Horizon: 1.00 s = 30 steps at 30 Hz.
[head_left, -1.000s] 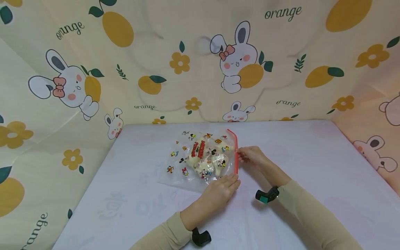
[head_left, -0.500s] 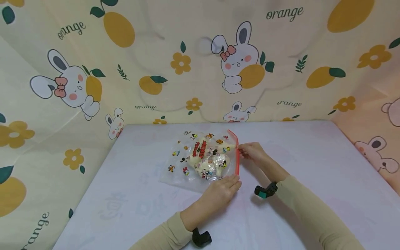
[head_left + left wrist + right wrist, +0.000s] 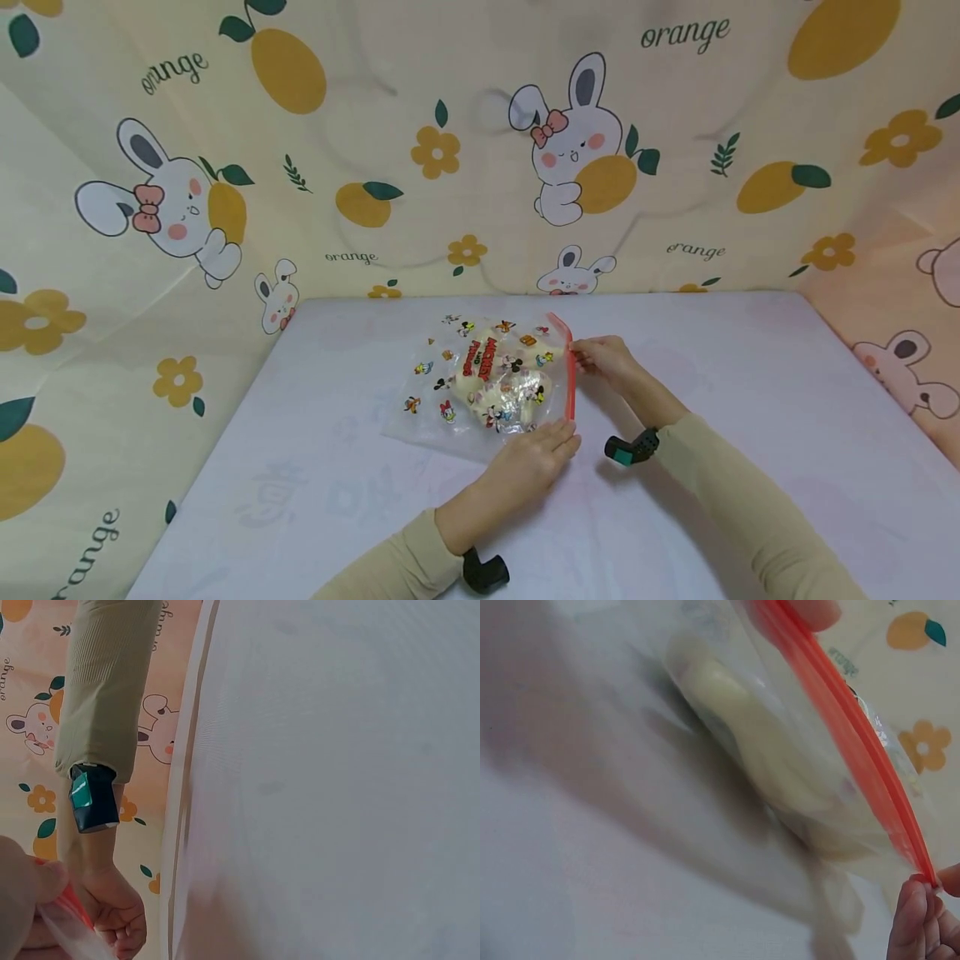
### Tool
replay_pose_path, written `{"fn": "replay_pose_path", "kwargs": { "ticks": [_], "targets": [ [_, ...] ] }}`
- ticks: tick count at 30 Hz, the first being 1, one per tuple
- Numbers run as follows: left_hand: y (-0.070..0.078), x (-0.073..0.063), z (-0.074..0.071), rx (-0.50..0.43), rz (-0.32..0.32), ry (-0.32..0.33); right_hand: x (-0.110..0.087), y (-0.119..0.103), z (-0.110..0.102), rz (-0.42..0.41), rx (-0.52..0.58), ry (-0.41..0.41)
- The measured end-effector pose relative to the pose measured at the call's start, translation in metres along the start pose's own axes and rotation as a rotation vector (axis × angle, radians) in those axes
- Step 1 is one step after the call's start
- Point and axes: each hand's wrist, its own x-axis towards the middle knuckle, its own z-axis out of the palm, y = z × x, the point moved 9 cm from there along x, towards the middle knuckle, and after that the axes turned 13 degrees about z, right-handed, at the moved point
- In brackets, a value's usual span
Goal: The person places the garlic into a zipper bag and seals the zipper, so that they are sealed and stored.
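Observation:
A clear zip bag (image 3: 431,425) with small cartoon prints and red lettering lies on the table in the head view. Inside it is a cream-coloured item (image 3: 772,757) of unclear kind. Along the bag's right side runs a red zip strip (image 3: 855,750). My left hand (image 3: 528,462) pinches the strip's near end between thumb and finger, as the right wrist view shows. Farther along the same strip, my right hand (image 3: 611,362) pinches it with its fingertips. The right wrist view shows only one fingertip (image 3: 817,611) of that hand, at the top.
A white-covered table (image 3: 315,508) spreads around the bag. Behind and beside it hangs a cream cloth (image 3: 480,192) printed with rabbits and oranges. Black devices sit on both wrists, the right one (image 3: 632,447) with a green patch.
My right hand has slid a little way along the red strip, away from the left hand. The left hand and the bag have hardly moved.

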Motion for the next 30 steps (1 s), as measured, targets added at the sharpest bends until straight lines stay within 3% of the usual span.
{"fn": "replay_pose_path", "kwargs": {
  "ticks": [19, 30],
  "targets": [
    [0.000, -0.001, -0.004, 0.006, 0.015, 0.021, 0.013, -0.005, -0.001, 0.009, 0.002, 0.029],
    [0.008, -0.003, 0.000, -0.031, 0.036, 0.024, 0.027, -0.006, -0.017, 0.047, 0.029, 0.089]
  ]
}}
